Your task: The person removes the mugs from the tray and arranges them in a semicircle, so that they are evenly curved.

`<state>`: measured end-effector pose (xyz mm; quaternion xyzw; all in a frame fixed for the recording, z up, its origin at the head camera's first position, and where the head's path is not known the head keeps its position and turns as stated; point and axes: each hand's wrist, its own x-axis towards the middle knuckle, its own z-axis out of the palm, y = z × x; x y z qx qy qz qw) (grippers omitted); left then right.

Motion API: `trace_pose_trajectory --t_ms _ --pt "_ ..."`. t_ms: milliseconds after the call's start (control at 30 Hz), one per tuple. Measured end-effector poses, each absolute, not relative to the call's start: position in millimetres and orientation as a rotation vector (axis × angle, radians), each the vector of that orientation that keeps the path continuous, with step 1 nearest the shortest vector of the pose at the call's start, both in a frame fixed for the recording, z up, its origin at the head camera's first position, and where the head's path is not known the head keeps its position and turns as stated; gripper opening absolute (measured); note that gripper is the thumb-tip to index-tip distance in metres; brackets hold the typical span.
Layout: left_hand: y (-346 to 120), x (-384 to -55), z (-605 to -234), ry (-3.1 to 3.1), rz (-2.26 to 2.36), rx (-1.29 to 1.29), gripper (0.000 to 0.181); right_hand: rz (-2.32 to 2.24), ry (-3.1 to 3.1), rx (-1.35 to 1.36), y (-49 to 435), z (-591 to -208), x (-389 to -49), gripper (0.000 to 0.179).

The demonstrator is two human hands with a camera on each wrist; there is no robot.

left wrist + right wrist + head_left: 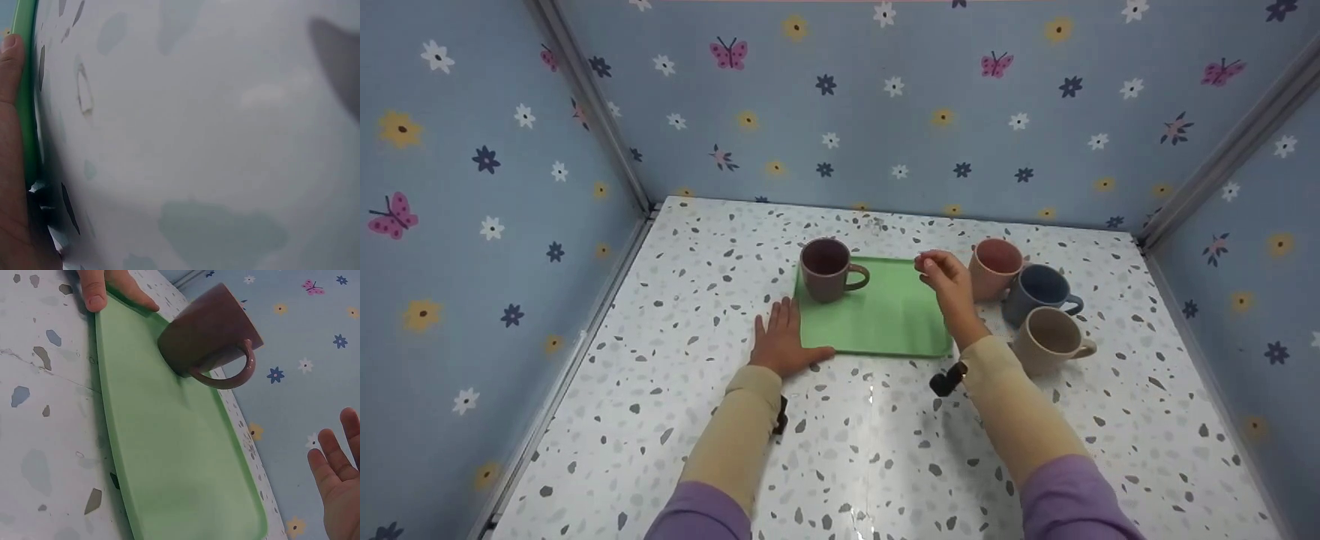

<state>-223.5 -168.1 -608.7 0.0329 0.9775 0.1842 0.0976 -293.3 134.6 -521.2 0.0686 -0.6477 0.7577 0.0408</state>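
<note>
A green tray (885,315) lies on the table, with a dark mauve mug (826,271) upright at its far left corner, handle to the right. My left hand (784,346) rests at the tray's near left corner, fingers spread along the left side and thumb at the front edge. Above the tray's right side is my right hand (949,289), its fingers loosely bent. In the right wrist view that hand (343,495) shows no object at its visible fingers; its thumb is out of sight there. A pink mug (996,268) stands just right of it.
A blue mug (1039,296) and a beige mug (1046,341) stand close together in front of the pink one, right of the tray. Flower-patterned walls (885,112) enclose the speckled white table (840,442) at the back and both sides.
</note>
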Motion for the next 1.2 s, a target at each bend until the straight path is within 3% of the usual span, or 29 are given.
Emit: trace_pose_trajectory --t_ms 533,1200 --pt "-172.1 -222.9 -613.2 2.901 0.558 0.114 0.137 2.199 -2.297 0.204 77.3 -546.8 -302.3 0.034" --pt "-171.7 -225.0 -620.6 2.945 0.594 0.118 0.136 2.123 -2.456 0.199 54.0 -553.0 -310.1 0.04"
